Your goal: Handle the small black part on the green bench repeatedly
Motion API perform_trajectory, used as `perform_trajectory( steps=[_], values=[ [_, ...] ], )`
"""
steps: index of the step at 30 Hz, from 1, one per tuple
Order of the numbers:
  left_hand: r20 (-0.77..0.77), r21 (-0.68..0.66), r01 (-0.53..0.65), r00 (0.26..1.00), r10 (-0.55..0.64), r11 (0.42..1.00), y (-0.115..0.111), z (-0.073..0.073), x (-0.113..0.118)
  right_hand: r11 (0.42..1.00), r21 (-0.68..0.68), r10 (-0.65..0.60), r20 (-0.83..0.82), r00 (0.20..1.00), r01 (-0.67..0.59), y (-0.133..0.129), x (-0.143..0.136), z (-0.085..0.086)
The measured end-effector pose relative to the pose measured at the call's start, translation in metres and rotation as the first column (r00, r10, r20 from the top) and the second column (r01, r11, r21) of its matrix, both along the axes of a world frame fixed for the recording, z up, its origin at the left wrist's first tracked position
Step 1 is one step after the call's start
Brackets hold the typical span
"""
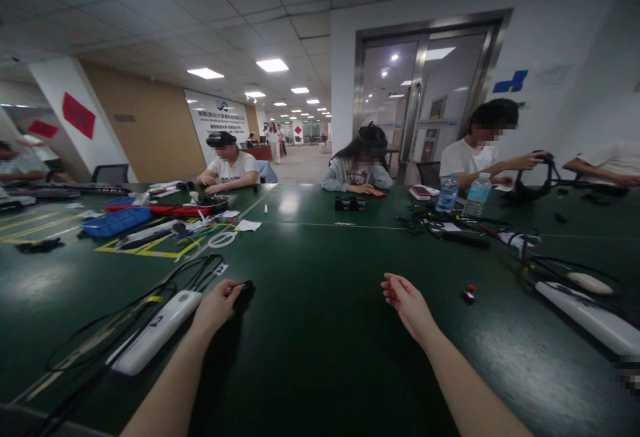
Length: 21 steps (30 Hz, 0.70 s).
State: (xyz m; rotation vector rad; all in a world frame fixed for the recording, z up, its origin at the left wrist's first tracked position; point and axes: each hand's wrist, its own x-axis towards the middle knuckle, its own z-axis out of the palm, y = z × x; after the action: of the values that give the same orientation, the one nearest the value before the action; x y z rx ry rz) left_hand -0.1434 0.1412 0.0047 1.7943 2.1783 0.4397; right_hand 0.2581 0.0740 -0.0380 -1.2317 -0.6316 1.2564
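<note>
My left hand (217,307) pinches a small black object (247,285) just above the green table (310,357). It is too small to name. Close beside that hand lies a white power strip (155,333) marked 2, with black cables (173,283) around it. My right hand (406,300) hovers over the table with its fingers curled together; whether anything is inside them is hidden. To its right sits a small red and dark object (469,293).
A blue basket (117,221) and tangled cables lie at the left. Two water bottles (477,195), cables and another white power strip (590,313) are at the right. A black object (350,203) lies at the far side, where several people sit.
</note>
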Motion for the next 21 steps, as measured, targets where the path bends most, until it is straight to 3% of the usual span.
perform_trajectory(
  steps=[11,21],
  values=[
    [-0.025,-0.062,0.050,0.998,-0.051,0.997,0.003,-0.003,0.000,0.999,0.045,0.011,0.013,1.000,-0.012,0.007,0.005,-0.020],
    [0.069,-0.012,0.058,0.996,-0.057,0.998,0.003,-0.007,-0.004,1.000,0.013,0.012,0.016,1.000,-0.013,0.002,0.002,-0.007]
  ],
)
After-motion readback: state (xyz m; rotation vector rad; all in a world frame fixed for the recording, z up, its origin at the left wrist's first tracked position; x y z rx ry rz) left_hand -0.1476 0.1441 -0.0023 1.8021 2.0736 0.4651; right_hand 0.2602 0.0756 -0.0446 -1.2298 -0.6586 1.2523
